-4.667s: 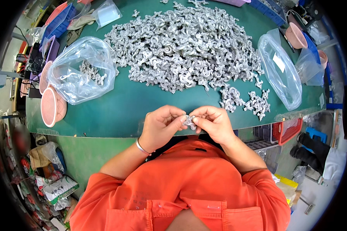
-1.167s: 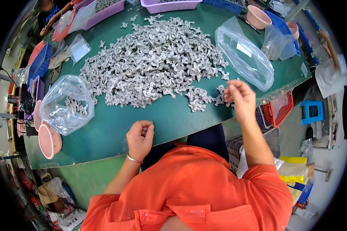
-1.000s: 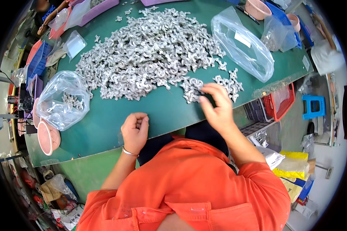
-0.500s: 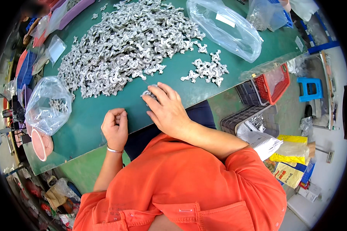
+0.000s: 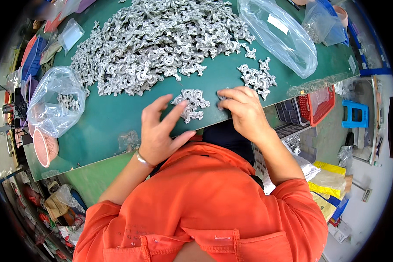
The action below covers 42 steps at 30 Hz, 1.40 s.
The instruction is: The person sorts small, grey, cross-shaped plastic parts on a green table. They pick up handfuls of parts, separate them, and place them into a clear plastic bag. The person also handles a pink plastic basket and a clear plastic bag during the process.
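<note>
A small cluster of grey metal castings (image 5: 192, 105) lies on the green table near its front edge, between my hands. My left hand (image 5: 159, 126) reaches over the cluster's left side, fingers spread, the index fingertip close to or touching a casting. To the right of it, my right hand (image 5: 249, 112) is closed in a pinch with a small grey casting (image 5: 222, 97) at its fingertips, partly hidden and blurred. Beyond that hand sits another small group of castings (image 5: 258, 77). A big heap of the same castings (image 5: 157, 43) covers the table's far part.
A clear plastic bag with some castings (image 5: 56, 105) stands at the left, beside a pink basket (image 5: 46, 147). Another clear bag (image 5: 284, 39) lies at the far right. Off the table's right side are a red crate (image 5: 321, 107) and a blue stool (image 5: 355, 114).
My left hand has moved up and right, and its fingers have opened. My right hand has moved right. A small cluster of castings now shows between them. The whole view has shifted slightly.
</note>
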Available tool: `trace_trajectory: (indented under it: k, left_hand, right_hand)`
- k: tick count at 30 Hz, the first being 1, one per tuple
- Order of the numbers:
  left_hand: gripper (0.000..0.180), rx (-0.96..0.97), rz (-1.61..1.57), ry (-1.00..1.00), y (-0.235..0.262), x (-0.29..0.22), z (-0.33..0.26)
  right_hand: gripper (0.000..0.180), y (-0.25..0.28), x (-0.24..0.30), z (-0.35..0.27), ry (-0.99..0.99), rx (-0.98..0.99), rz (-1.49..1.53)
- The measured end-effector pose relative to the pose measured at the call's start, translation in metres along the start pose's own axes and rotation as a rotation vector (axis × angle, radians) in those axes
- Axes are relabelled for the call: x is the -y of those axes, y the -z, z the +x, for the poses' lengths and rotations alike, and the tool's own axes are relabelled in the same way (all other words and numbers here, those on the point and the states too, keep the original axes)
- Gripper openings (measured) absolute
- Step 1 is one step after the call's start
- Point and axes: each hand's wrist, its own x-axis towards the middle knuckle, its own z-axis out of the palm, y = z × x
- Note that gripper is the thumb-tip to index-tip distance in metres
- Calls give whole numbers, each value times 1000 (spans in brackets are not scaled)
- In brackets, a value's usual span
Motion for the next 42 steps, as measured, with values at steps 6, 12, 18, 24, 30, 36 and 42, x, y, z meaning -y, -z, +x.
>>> trace_trajectory:
  k: [6,12,18,24,30,36,42]
  left_hand:
    - [42,74,35,-85,-7,15,23]
    - [42,-55,5,53,-2,16,12]
    - [33,-163,-84,161,-8,15,-16]
    - [29,-189,-114,168,-12,16,-14]
    - [26,-192,-152,159,-9,16,-17]
    - [40,118,-1468,734,-8,-13,-12]
    - [30,134,-1746,955,-11,-11,-16]
  right_hand:
    - [16,7,-1,-18,-406,-332,214]
    - [26,-7,12,-14,-399,-302,148]
    - [57,-16,19,-8,-410,-202,39]
    - [57,-17,18,-9,-399,-217,42]
    - [33,-19,18,-7,-394,-263,167]
    - [8,-24,44,-1,-467,-197,1034]
    - [16,-32,34,27,-328,-222,347]
